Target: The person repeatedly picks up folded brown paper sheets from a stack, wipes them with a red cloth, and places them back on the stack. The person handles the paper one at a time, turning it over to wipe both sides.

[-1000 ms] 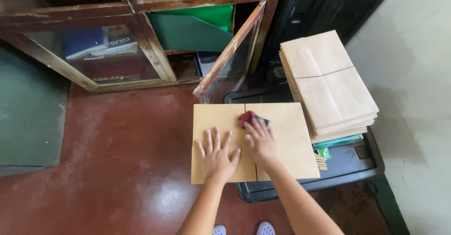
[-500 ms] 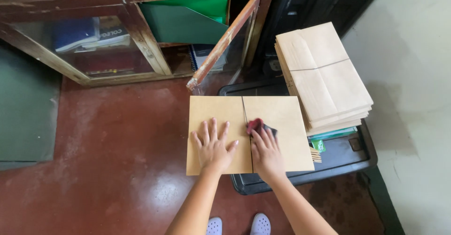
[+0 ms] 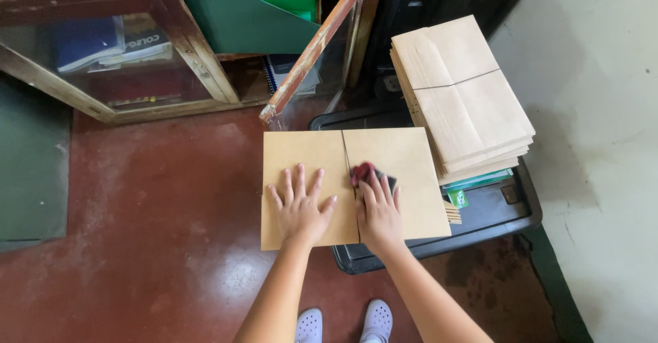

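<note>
A brown paper envelope [image 3: 411,161] lies flat on a dark plastic bin [image 3: 507,219], with a thin dark line running down its middle. My left hand [image 3: 299,206] rests flat on the envelope's left half, fingers spread. My right hand [image 3: 378,209] presses a small red and dark cloth-like pad [image 3: 367,174] onto the envelope beside the middle line.
A stack of brown envelopes [image 3: 462,96] bound by a thin band sits at the bin's far right. A wooden glass-fronted cabinet [image 3: 192,55] with an open door [image 3: 315,48] holds books and green folders. Red floor spreads to the left, a pale wall to the right.
My right hand has slid the red pad back and forth along the envelope's middle line. My left hand stays pressed flat. The view has shifted slightly.
</note>
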